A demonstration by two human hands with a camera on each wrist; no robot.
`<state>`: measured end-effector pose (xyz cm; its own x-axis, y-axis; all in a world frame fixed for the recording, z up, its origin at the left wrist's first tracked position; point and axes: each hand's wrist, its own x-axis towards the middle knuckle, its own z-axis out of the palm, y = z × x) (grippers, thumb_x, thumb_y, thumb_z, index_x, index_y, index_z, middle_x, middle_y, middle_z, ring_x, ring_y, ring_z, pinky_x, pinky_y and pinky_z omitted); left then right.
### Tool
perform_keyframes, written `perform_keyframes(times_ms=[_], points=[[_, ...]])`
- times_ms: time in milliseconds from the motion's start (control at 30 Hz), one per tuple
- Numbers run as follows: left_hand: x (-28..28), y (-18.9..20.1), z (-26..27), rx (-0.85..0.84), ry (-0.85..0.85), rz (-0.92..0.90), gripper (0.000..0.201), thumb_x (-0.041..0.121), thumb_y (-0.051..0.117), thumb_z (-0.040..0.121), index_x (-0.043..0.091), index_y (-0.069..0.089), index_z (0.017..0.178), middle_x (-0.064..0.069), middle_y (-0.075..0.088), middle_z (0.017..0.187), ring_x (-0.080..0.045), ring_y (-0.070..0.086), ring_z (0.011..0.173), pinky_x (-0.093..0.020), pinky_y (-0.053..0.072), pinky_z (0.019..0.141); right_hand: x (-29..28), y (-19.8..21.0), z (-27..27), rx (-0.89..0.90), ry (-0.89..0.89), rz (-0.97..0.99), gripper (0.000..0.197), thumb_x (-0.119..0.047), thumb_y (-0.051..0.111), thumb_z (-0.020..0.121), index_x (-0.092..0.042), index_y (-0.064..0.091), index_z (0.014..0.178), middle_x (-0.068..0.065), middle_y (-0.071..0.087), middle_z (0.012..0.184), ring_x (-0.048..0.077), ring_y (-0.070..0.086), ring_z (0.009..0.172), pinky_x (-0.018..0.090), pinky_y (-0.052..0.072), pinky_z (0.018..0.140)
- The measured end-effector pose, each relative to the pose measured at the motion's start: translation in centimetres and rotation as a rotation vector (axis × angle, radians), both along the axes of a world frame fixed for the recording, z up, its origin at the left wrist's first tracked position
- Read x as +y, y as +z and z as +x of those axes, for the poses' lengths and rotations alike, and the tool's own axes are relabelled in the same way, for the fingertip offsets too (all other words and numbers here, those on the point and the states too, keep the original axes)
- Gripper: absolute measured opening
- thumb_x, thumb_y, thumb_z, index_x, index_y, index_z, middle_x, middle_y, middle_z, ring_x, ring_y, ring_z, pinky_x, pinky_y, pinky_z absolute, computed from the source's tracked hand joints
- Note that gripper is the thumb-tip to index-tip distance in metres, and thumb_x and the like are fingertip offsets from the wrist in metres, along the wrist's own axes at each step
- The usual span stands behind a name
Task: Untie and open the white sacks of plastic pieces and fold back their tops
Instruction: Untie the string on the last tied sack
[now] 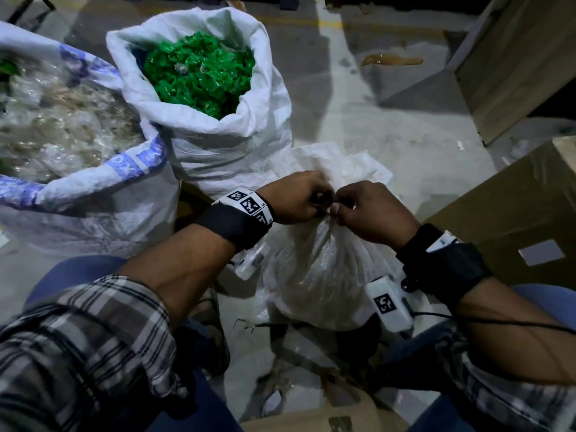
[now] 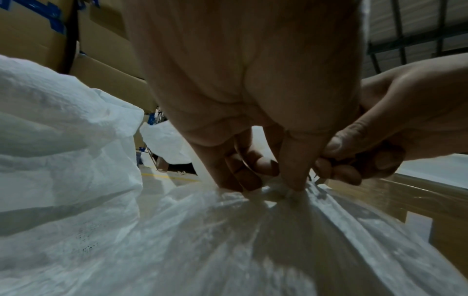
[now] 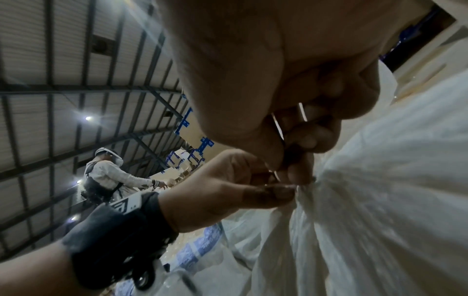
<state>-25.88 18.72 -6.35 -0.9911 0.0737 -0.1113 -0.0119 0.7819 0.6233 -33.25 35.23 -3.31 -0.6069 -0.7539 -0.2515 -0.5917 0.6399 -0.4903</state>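
Evidently both hands meet at the tied neck of the sack (image 1: 324,269) standing on the floor between the person's knees, the left hand (image 1: 293,198) pinching the gathered neck steady so the right hand (image 1: 371,210) can pick the tie loose.

Both hands meet, fingers pinching at one spot.

The left hand (image 1: 293,198) and right hand (image 1: 371,213) reach forward from rolled checked sleeves and touch at the fingertips. Both have fingers (image 2: 293,170) curled, thumbs pressed in, pinching the tied neck of the sack (image 1: 324,269). A dark band wraps each wrist.
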Motion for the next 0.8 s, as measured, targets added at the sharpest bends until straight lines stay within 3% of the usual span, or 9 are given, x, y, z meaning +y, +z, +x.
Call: perform_keyframes(times_ms=[133,267,467,667,800], points=[[0.0,0.0,-0.3,-0.02,-0.037,-0.033,0.018,0.018,0.07,0.088,0.01,0.071,0.104,-0.005,0.057,0.098,-0.013,0.051,0.084,-0.026,0.044,0.079,0.4,0.1,-0.8,-0.043,0.008,0.066,0.015,-0.023,0.064,0.091,-0.019,0.074,0.079,-0.001,0.073,0.073,0.015,0.067,0.078,0.035,0.053,0.074],[-0.2,0.0,-0.4,-0.04,-0.059,-0.046,0.021,0.021,0.07,0.089,0.013,0.072,0.108,0.003,0.052,0.096,-0.01,0.05,0.085,-0.016,0.036,0.075,0.7,0.5,-1.6,-0.071,0.001,0.106,0.018,-0.024,0.067,0.089,-0.027,0.072,0.073,-0.005,0.072,0.066,0.004,0.064,0.067,0.026,0.046,0.064],[-0.2,0.1,-0.5,-0.07,-0.076,-0.048,0.022,0.026,0.068,0.091,0.019,0.073,0.111,0.01,0.049,0.091,-0.007,0.05,0.082,-0.018,0.038,0.076,1.0,1.2,-2.4,-0.088,-0.025,0.146,0.018,-0.025,0.07,0.087,-0.026,0.075,0.069,-0.006,0.068,0.06,0.004,0.061,0.058,0.017,0.039,0.051],[0.1,0.3,-0.5,-0.069,-0.056,-0.054,0.024,0.037,0.069,0.09,0.02,0.074,0.106,0.009,0.053,0.089,-0.008,0.052,0.081,-0.022,0.044,0.076,1.3,1.6,-2.7,-0.08,-0.026,0.169,0.016,-0.025,0.069,0.086,-0.025,0.077,0.072,-0.006,0.069,0.06,0.007,0.061,0.06,0.024,0.043,0.056],[0.2,0.3,-0.5,-0.078,-0.04,-0.038,0.02,0.036,0.07,0.089,0.023,0.076,0.103,0.014,0.056,0.084,-0.005,0.055,0.078,-0.016,0.042,0.07,1.4,1.4,-3.0,-0.098,-0.035,0.16,0.017,-0.026,0.069,0.087,-0.026,0.077,0.072,-0.007,0.07,0.06,-0.001,0.058,0.053,0.023,0.041,0.055]])
